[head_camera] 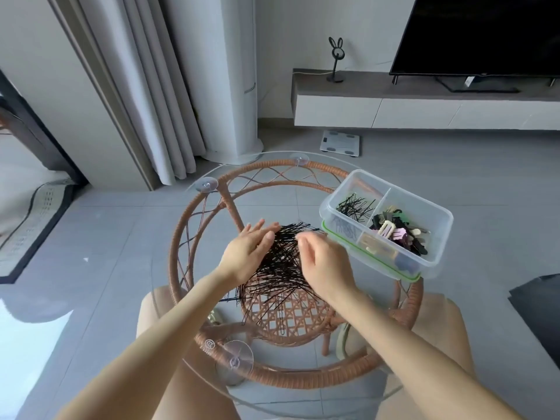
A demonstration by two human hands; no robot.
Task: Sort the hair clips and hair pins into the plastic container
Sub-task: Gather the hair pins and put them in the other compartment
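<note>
Head view shows your two bare hands over a round glass table (169, 268) on a woven rattan frame (181, 237). A loose heap of thin black hair pins (278, 268) lies on the glass in the middle, the wires crossing every way, with a few strays trailing toward you over the lower wicker shelf.

Your left hand (250, 253) lies flat and spread on the left edge of the heap, fingers straight and together, palm down, touching the pins but closed around nothing. Your right hand (321, 259) sits at the right side of the heap, curled, with thumb and fingertips drawn near each other at the top; whether a pin is pinched between them you cannot tell from here, as that spot is blurred.

At the right edge of the table stands the clear plastic container (436, 216), rectangular with rounded corners, resting on what looks like its green-rimmed lid (372, 262). Inner walls split it into compartments. The far-left one holds a small bunch of black hair pins (353, 206). The large right one holds mixed hair clips (397, 234) in black, cream, pink and dark green, piled together. A near compartment holds a pale beige clip (371, 244). The container is just beside your right hand, not touching it.
</note>
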